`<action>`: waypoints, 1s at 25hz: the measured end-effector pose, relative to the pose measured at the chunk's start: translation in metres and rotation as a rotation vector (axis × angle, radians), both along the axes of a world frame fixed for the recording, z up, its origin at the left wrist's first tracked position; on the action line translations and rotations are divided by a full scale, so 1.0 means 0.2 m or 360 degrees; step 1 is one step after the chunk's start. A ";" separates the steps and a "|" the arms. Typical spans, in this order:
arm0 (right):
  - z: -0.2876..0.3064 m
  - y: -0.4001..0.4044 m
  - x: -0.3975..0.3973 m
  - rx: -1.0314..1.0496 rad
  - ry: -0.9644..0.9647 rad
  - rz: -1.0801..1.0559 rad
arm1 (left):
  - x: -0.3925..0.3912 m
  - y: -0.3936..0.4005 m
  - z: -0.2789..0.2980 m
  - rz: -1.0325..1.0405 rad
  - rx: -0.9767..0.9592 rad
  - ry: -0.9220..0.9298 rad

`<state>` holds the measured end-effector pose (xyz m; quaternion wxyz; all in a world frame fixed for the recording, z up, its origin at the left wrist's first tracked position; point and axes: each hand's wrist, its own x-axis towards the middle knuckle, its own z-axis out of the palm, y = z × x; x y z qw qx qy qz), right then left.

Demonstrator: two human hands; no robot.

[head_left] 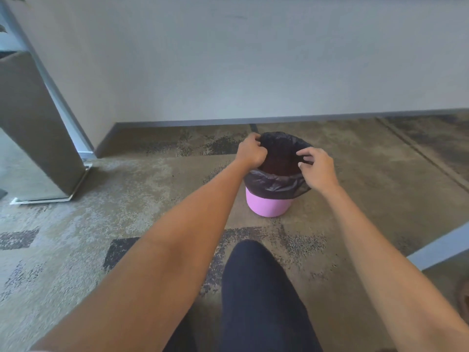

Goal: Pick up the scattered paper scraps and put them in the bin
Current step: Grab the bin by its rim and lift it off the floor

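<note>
Legs in dark trousers (pixel 256 295) fill the nearest ground, under and between the two bare forearms that reach forward over the patterned carpet (pixel 76 237). Both arms end at the bin (pixel 267 205), a pink tub standing on the carpet just past the knee, with a black bag (pixel 276 182) lining it and folded down over its upper half. The left hand (pixel 251 152) is closed in a fist on the bag's rim at the bin's left side, fingers curled tight around a bunch of the black plastic. The right hand (pixel 317 168) is at the opposite side of the rim, its thumb and first fingers pinching the bag's edge while the other fingers stay loosely bent. Between the two hands the bag's mouth is open, dark inside; whether any paper scraps lie in it cannot be told. Left of the left hand, well apart, a tall grey stand (pixel 38 128) rests on a metal base. Beyond both hands, the carpet meets a grey skirting board (pixel 177 121) and a pale wall (pixel 253 59).
</note>
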<state>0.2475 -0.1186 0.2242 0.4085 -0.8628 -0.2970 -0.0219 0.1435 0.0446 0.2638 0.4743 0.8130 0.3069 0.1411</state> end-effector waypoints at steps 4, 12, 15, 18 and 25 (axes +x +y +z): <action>0.07 -0.19 -0.10 -0.0123 -0.0227 0.0216 | -0.14 -0.11 0.01 0.0089 0.0107 -0.0088; 0.25 -0.33 -0.21 -0.0191 -0.0364 0.0328 | -0.30 -0.24 0.00 0.0102 0.0193 -0.0075; 0.30 -0.34 -0.22 -0.0197 -0.0369 0.0256 | -0.34 -0.27 0.00 -0.0006 0.0227 -0.0052; 0.33 -0.36 -0.22 -0.0260 -0.0411 0.0246 | -0.37 -0.24 0.04 -0.0058 0.0304 -0.0037; 0.50 -0.39 -0.16 -0.0351 -0.0447 0.0172 | -0.35 -0.01 0.39 -0.0037 0.0652 -0.0034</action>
